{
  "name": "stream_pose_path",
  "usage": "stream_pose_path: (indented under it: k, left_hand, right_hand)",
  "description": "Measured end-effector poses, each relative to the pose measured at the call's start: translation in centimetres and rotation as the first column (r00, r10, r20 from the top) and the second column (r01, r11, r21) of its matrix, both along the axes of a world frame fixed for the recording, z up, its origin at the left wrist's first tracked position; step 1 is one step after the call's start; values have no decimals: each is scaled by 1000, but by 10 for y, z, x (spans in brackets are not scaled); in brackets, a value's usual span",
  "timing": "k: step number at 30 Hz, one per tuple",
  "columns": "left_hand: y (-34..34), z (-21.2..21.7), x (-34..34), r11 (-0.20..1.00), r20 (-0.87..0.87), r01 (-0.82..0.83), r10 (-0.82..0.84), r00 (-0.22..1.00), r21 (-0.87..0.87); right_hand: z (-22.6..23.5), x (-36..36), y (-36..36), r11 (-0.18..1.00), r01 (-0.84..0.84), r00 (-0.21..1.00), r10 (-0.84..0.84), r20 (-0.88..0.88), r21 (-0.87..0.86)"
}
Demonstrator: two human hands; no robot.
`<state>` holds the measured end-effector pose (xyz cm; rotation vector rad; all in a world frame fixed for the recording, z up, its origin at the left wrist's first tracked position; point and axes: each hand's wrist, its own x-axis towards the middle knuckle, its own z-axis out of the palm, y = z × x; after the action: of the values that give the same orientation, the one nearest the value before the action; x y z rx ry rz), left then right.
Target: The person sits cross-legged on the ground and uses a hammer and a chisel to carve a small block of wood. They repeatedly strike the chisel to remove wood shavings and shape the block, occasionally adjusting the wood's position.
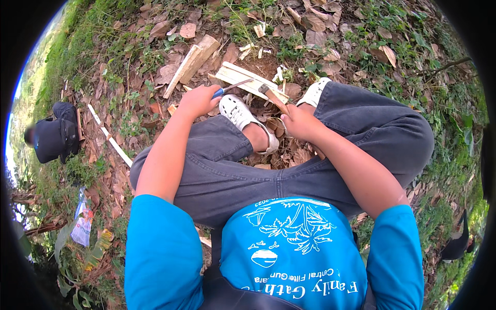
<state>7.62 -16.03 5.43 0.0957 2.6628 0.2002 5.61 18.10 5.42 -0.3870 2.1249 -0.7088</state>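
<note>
Two hands at work over a pale split wood slat [251, 80] that lies on leaf-strewn ground just beyond the person's feet. This slat serves as the landmark.

Left hand [199, 101]: fingers curled tight around the blue handle of a knife [231, 88]. The blade runs from the fist up and rightward, its tip resting on or just over the slat; contact cannot be confirmed.

Right hand [301, 123]: closed around a short brown stick [273, 98], held just below the slat's right end. The stick's upper end reaches the slat's near edge.

White perforated clog [243, 118] on the left foot, directly below the slat and between the two hands. A second white shoe [314, 92] just right of the slat's right end. Legs in dark grey trousers [227, 160], folded; wearer squats or sits low.

A thicker split wood block [192, 63] lies left of the slat, tilted, near but apart. Small white chips [260, 32] scattered above the slat. A long thin pale strip [109, 137] lies well left and below the slat, among dry leaves.

Far left of the slat: another person in dark clothing [56, 135], crouched on the grass.
</note>
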Motion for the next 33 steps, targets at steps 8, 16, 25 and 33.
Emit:
stream_pose_path:
  k: [8,16,25,33]
  left_hand:
    - [11,51,-17,983,-225,106,-139,964,-152]
    - [11,51,-19,998,-197,50,-59,979,-46]
    - [3,66,-33,993,-187,-46,67,980,113]
    - [-28,13,-20,988,-63,-132,127,990,-80]
  right_hand:
    - [0,0,5,1000,0,999,1,42,-10]
    - [9,-3,3,999,-42,998,41,40,23]
    - [1,-2,5,999,-34,999,34,33,2]
    - [4,-2,4,999,-38,998,38,41,-9]
